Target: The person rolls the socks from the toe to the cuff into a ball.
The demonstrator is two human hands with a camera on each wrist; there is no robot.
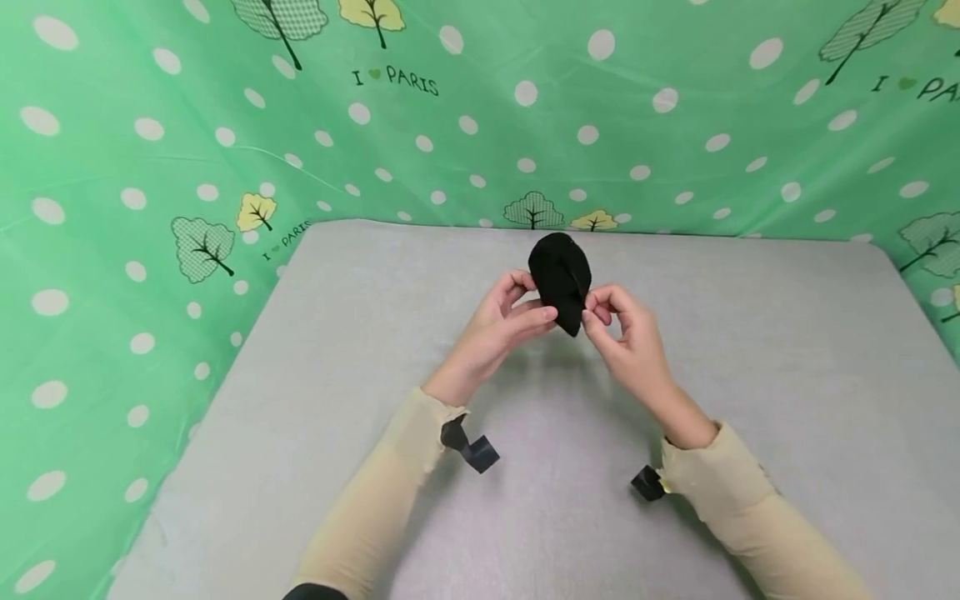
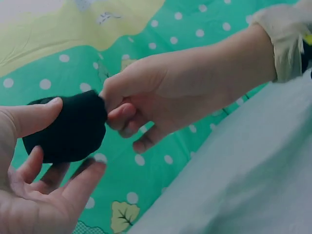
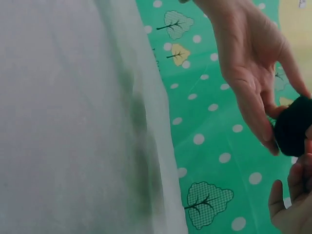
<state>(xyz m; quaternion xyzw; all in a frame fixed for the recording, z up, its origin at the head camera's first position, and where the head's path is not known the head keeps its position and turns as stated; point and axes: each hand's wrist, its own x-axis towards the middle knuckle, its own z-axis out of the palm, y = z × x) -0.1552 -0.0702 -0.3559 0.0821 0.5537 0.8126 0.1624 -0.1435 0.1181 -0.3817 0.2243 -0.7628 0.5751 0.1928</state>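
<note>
A small bundle of black cloth is held up above the grey table, between both hands. My left hand holds its left side, thumb on the cloth and fingers curled beneath it. My right hand pinches the lower right edge with thumb and forefinger. In the left wrist view the black cloth lies against my left thumb while the right hand pinches its end. The right wrist view shows the cloth at the frame's right edge, with the left hand against it.
A green curtain printed with white dots and trees walls the table at the back and left. Black camera mounts sit at both wrists, on beige sleeves.
</note>
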